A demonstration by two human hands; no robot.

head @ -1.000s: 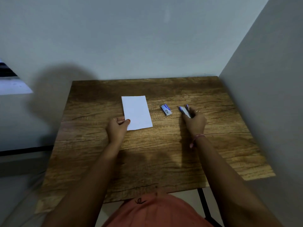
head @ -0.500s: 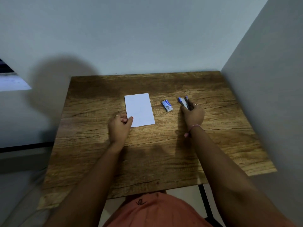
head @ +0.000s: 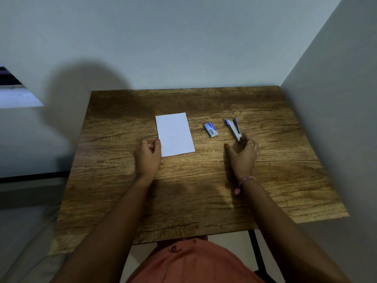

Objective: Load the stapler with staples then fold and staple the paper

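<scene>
Wooden tabletop (head: 183, 190), set into a corner of two pale walls. Landmark for positions: the paper (head: 174, 134).

Paper: white sheet, flat and unfolded on the tabletop, long edges running away from the person, slightly skewed.

Staple box (head: 210, 129): small, blue and white, lying flat on the tabletop just right of the paper, apart from it.

Stapler (head: 233, 128): blue and grey, right of the paper beyond the box, not touching the box. Its far end shows two separated blue tips, so it stands open. Near end is inside the right hand.

Right hand (head: 242, 155): fingers (head: 247, 142) curled around the stapler's near end, grasping it; ring on one finger, pink band at the wrist. Whether the stapler rests on the wood or is lifted: cannot tell.

Left hand (head: 148, 156): at the paper's near left corner, fingers curled in a loose fist, knuckles touching or just beside the sheet's left edge. Whether the edge is pinched: cannot tell. Ring visible on one finger.

Orange garment at the bottom edge of view.
</scene>
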